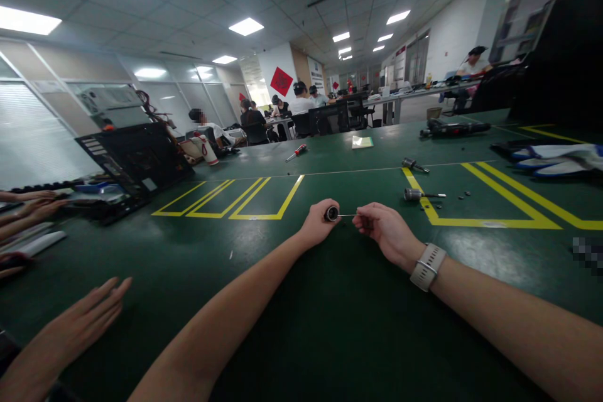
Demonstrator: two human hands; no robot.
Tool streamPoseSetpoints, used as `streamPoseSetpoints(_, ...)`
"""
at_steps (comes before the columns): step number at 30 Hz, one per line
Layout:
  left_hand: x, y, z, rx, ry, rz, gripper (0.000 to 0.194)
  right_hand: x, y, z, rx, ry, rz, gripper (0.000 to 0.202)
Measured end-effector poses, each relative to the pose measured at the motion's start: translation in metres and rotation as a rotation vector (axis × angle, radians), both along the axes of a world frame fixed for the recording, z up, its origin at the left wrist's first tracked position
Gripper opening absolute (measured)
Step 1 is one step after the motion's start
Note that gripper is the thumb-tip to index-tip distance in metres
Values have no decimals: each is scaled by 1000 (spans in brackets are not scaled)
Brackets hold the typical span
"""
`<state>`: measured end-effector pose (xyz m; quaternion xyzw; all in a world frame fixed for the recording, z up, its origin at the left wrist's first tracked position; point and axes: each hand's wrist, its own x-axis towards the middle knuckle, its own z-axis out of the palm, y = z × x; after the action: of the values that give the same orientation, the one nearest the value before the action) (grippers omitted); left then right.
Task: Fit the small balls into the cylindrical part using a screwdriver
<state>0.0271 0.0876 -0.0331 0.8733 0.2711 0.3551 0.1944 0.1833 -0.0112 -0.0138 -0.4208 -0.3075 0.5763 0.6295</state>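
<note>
My left hand (316, 223) is closed around a dark metal cylindrical part (331, 213), its round open end facing me. The fingers of my right hand (377, 226) are pinched on a thin bright metal rod (348, 215). The rod's other end reaches the side of the cylindrical part; whether it sits in a hole I cannot tell. Right of my hands, a similar part with a shaft (414, 195) lies on the green table (301, 301), with several small dark pieces (461, 196) beside it. Another shafted part (412, 165) lies behind.
A red-handled screwdriver (298, 152) and a pale yellow-green pad (362, 142) lie farther back. A dark tool (455, 129) and gloves (558, 158) are at right. Another person's hand (89, 320) is at lower left. Yellow tape (254, 217) marks the table; a black panel (136, 166) stands left.
</note>
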Motion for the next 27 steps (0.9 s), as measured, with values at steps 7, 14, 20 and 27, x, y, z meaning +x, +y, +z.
streamPoseSetpoints(7,1,-2,3,7,29,-19,7,0,2,-3,12,13,4,12)
streamPoseSetpoints(14,0,-4,4,5,21,-64,8,0,0,0,-10,37,37,7)
streamPoseSetpoints(20,0,-5,5,20,25,-8,8,1,3,-2,-14,48,42,8)
streamPoseSetpoints(27,-1,-2,2,54,67,50,7,1,4,-7,22,-27,-26,10)
